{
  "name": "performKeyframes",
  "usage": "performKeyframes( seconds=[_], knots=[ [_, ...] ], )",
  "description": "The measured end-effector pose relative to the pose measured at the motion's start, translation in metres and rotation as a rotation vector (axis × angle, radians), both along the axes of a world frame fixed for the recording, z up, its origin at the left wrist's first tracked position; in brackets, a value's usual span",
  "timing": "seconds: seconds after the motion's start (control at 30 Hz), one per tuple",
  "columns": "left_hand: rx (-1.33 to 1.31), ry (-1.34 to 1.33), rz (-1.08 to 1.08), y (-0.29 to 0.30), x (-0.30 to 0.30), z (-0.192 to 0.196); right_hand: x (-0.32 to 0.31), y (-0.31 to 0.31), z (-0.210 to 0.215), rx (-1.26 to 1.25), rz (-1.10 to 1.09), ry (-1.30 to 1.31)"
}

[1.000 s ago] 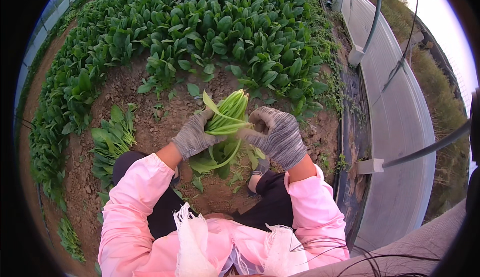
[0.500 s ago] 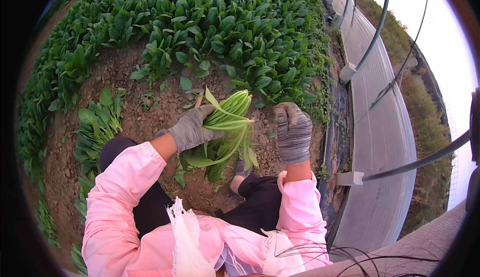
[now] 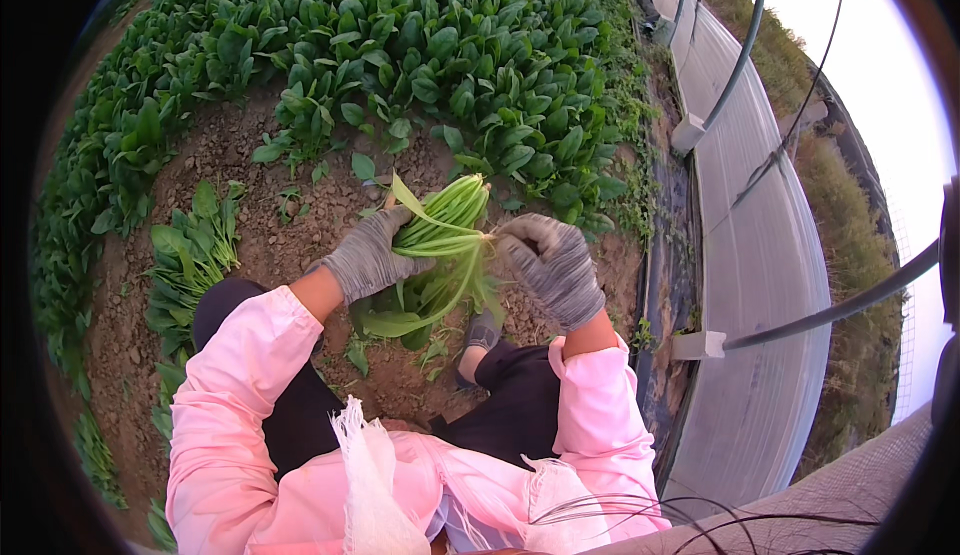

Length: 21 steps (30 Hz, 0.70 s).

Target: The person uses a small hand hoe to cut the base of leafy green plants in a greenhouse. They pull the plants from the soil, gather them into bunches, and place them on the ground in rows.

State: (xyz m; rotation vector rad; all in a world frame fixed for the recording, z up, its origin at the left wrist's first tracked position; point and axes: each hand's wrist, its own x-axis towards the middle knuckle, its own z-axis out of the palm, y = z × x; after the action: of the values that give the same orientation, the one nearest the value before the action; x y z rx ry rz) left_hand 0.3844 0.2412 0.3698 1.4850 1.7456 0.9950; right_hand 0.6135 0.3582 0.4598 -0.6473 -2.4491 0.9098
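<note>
My gloved left hand [image 3: 372, 255] is closed around a bunch of spinach [image 3: 440, 223], its cut stem ends up and to the right, its leaves hanging below. A brownish stick-like piece shows above the left fingers; I cannot make out what it is. One spinach stalk stands apart from the bunch, its pale root end pointing right. At that root end my gloved right hand [image 3: 553, 267] pinches with thumb and forefinger. The leaves under the bunch are partly blurred.
Uprooted spinach [image 3: 195, 255] lies in a pile on the soil to my left. Growing spinach [image 3: 420, 45] fills the bed ahead. Along the right runs a plastic sheet wall [image 3: 755, 275] with curved poles [image 3: 840, 317] set in pale blocks. My shoe [image 3: 483, 330] is below the bunch.
My right hand has moved left from beside the bunch to the stalk's root end, where its fingers now pinch. My left hand still holds the bunch.
</note>
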Motion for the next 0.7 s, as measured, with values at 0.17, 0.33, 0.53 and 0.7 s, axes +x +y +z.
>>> performKeyframes(
  seconds=[0.17, 0.33, 0.53, 0.7],
  knots=[
    [0.028, -0.255, -0.027, -0.002, -0.004, 0.007, 0.039, 0.023, 0.006, -0.606, -0.213, 0.484],
    [-0.103, -0.75, -0.045, -0.002, -0.006, 0.021, 0.052, 0.051, -0.008, 0.493, -0.401, -0.166],
    [-0.087, -0.651, -0.076, -0.008, -0.003, 0.04, 0.007, 0.011, -0.001, 0.374, 0.118, -0.033],
    [-0.002, -0.605, -0.135, -0.011, -0.004, 0.035, 0.002, 0.006, -0.007, -0.105, -0.038, 0.107]
  ],
)
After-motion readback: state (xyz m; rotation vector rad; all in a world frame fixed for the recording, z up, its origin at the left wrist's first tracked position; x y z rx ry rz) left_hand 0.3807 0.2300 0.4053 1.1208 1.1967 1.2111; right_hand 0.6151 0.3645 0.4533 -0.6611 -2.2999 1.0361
